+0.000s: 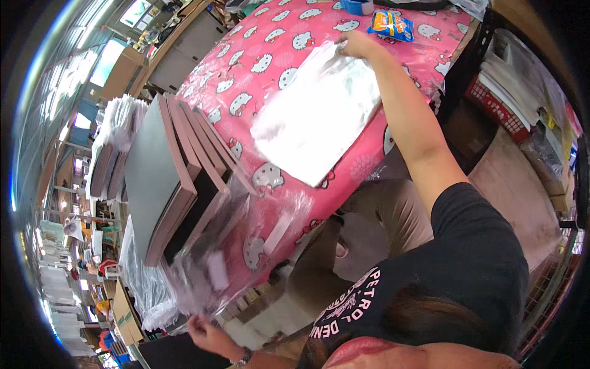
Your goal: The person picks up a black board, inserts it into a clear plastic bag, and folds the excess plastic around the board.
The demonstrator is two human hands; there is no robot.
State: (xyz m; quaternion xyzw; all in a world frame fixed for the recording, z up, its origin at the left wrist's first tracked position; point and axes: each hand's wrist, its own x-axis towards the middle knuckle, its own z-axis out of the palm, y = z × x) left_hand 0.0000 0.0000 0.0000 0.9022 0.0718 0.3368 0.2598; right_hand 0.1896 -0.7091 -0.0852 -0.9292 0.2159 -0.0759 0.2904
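Pink patterned tablecloth (258, 67) covers the table. Flat boards (166, 178) stand stacked beyond the left hand (209, 337), whose fingers pinch a clear plastic bag (209, 264). Right hand (356, 44) grips another bag (319, 114), its long axis trailing back from the fingers.

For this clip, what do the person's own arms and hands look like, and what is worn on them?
Both hands are bare, with no gloves. The right hand leads to a forearm bare up to a short black sleeve of a black T-shirt with pink lettering on its front. The left hand has a dark wristband, possibly a watch, at the wrist. No rings can be made out.
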